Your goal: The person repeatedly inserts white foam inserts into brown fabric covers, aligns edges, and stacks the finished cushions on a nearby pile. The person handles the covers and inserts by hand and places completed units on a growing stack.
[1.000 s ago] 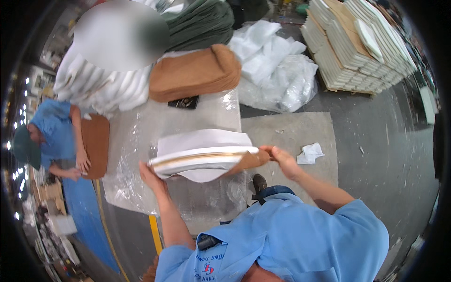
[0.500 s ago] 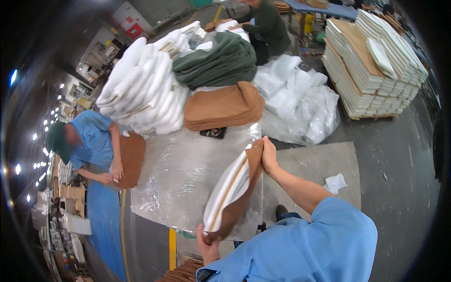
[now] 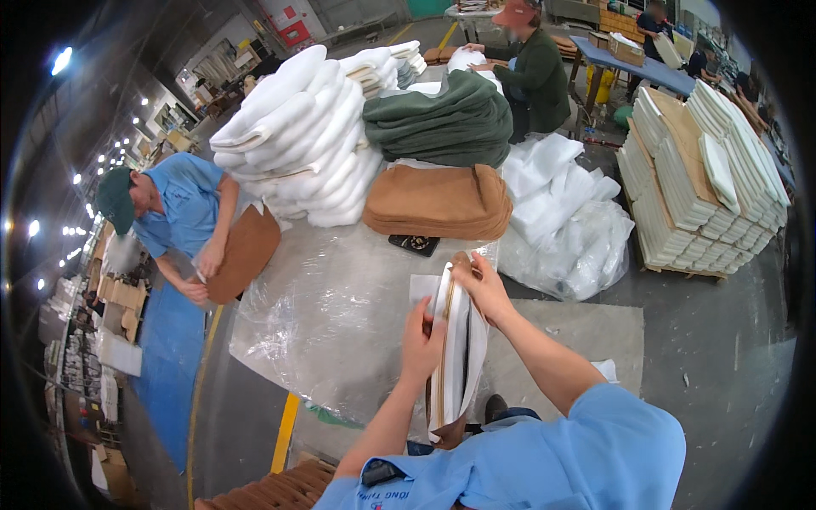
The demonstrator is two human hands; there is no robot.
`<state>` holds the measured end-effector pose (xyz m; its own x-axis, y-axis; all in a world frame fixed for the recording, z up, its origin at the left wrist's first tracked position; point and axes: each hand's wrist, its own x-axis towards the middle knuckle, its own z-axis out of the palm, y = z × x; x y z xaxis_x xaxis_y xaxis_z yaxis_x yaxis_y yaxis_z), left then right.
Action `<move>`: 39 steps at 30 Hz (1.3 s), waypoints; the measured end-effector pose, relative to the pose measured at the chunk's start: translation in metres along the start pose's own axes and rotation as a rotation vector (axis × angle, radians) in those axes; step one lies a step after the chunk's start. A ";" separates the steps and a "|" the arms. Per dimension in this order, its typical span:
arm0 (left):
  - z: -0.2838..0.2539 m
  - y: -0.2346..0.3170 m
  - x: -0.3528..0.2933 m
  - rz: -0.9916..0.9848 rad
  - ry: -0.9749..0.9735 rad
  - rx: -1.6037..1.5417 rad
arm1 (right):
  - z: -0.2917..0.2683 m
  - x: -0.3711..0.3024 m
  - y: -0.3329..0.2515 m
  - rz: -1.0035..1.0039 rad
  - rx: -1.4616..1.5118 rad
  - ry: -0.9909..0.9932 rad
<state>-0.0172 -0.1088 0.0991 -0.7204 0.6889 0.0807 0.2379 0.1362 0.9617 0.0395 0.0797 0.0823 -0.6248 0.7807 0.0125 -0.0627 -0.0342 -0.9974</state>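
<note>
I hold a brown cushion cover, its white inner side and a long tan zipper facing up, above the near edge of the wrapped table. My right hand is closed on the far end of the cover, thumb and fingers pinching it by the zipper's end. Along the left side, my left hand grips the white edge, its fingertips partly hidden. A white flap sticks out beyond the left fingers. Between the white layers a dark gap shows. Beyond my hands lies a stack of brown covers, with a dark phone-like object before it.
White padding and folded green covers are piled at the back. A co-worker at left handles a brown cover. Clear plastic bags bulge at right, near a pallet of white panels. Another person works behind.
The cover has turned more upright, its white side and zipper now facing me. My left hand has moved up from its near end to its left side; my right hand stays at the far end.
</note>
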 end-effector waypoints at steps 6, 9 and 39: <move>0.037 -0.001 0.114 0.403 0.026 0.273 | -0.028 -0.003 -0.050 0.029 -0.471 -0.151; 0.062 0.004 0.138 0.292 -0.076 0.196 | -0.047 0.017 -0.053 0.050 -0.683 -0.110; 0.078 -0.043 0.133 0.045 -0.092 -0.675 | -0.035 0.029 -0.064 -0.278 -1.084 -0.621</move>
<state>-0.0724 0.0325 0.0477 -0.6542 0.7450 0.1307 -0.2136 -0.3478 0.9129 0.0531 0.1262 0.1441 -0.9680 0.2488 -0.0324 0.2313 0.8351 -0.4991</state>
